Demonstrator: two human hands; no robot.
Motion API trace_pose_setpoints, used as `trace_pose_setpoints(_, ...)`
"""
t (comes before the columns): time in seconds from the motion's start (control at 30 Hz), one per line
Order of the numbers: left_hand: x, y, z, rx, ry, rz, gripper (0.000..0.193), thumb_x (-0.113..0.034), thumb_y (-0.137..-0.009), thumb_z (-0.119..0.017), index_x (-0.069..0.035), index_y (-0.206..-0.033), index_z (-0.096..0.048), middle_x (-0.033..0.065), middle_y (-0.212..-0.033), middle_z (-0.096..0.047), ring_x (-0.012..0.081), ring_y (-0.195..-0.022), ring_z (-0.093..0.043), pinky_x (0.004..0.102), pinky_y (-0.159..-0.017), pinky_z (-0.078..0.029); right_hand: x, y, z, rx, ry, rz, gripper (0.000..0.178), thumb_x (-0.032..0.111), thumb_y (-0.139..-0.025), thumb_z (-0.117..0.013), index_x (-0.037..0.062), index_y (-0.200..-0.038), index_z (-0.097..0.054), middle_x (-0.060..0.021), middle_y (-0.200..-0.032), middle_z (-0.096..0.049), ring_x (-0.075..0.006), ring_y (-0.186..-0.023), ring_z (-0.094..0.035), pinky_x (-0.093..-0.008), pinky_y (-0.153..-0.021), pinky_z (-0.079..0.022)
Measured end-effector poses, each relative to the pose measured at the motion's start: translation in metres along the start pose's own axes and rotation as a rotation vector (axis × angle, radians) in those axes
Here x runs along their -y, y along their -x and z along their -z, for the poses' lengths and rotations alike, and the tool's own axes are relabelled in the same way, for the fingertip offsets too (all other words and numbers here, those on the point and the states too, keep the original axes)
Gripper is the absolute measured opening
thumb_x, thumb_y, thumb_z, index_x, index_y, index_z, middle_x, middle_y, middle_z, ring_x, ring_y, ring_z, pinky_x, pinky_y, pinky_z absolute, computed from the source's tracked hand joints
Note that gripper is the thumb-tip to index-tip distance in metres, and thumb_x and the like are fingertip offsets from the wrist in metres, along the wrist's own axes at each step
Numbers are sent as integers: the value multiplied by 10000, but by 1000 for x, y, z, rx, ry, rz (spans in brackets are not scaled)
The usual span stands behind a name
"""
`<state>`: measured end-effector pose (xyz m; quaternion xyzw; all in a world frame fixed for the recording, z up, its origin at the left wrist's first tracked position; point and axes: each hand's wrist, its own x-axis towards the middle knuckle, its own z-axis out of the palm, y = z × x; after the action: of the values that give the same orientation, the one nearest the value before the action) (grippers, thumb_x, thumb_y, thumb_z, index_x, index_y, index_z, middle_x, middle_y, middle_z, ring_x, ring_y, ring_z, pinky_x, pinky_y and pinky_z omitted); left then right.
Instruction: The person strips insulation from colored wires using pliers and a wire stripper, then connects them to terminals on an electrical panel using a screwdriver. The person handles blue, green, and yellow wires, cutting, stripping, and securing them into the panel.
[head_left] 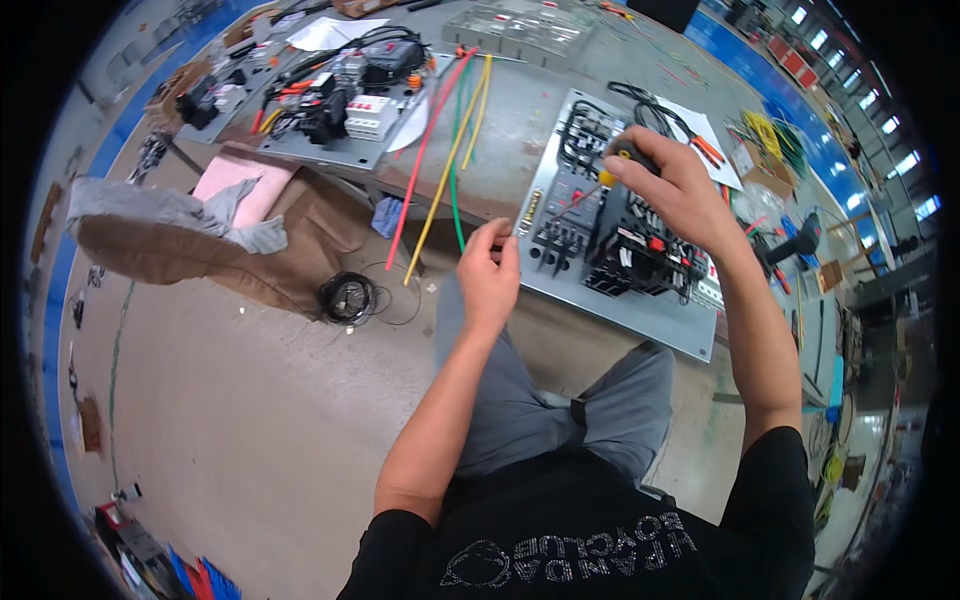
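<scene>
A grey metal mounting plate [640, 318] carrying electrical parts lies on the bench in front of me, its near edge jutting over my knees. In my right hand [685, 190] is a screwdriver [630, 152] with a black and yellow handle; its thin shaft slants down to the left, toward a brass terminal strip [531, 212] along the plate's left edge. My left hand [488, 275] is closed, fingertips together at that edge beside the strip; what they pinch is too small to tell. Circuit breakers [570, 200] and black contactors [625, 262] sit on the plate.
Red [430, 155], yellow [447, 175] and green sleeves [457, 170] hang over the bench edge, left of the plate. Another fitted plate [345, 150] stands farther left. A brown-covered seat [170, 245] and a black cable coil [348, 298] are at left. A power drill [795, 240] lies at right.
</scene>
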<state>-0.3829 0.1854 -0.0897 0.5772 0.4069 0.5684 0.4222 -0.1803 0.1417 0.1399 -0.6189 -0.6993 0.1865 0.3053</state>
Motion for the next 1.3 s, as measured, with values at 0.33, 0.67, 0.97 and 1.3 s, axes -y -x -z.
trace_pose_setpoints(0.33, -6, 6, -23, 98, -235, -148, 299, -80, -876, -687, -29, -1171, -697, 145, -1198, -709, 344, -1158, -631, 438, -1022, -481, 13, -2, -1, 69, 90, -7, 287, 292, -1026, -657, 5, -1036, -654, -10, -768, -562, -88, -710, -441, -289, -625, -386)
trace_pose_setpoints(0.67, -3, 2, -21, 132, -240, -143, 308, -127, -872, -723, -48, -1168, -696, 137, -1144, -722, 353, -1112, -648, 447, -975, -477, 5, -20, -24, 94, 180, 66, 293, 283, -1001, -666, -7, -1029, -644, -123, -779, -619, -174, -691, -527, -339, -649, -443)
trace_pose_setpoints(0.97, -2, 1, -24, 146, -261, -163, 313, -124, -866, -743, -56, -1168, -698, 137, -1135, -726, 349, -1101, -653, 442, -960, -478, 5, -39, -23, 130, 364, 115, 285, 260, -987, -667, -8, -1081, -640, -184, -764, -632, -301, -659, -576, -399, -649, -474)
trace_pose_setpoints(1.3, -11, -5, -24, 182, -157, -126, 313, -129, -924, -700, -17, -1216, -688, 160, -1168, -717, 349, -1118, -652, 443, -969, -491, -18, -36, -42, -111, 471, 309, 482, 413, -876, -813, -9, -839, -585, -196, -682, -595, -433, -658, -585, -467, -596, -462)
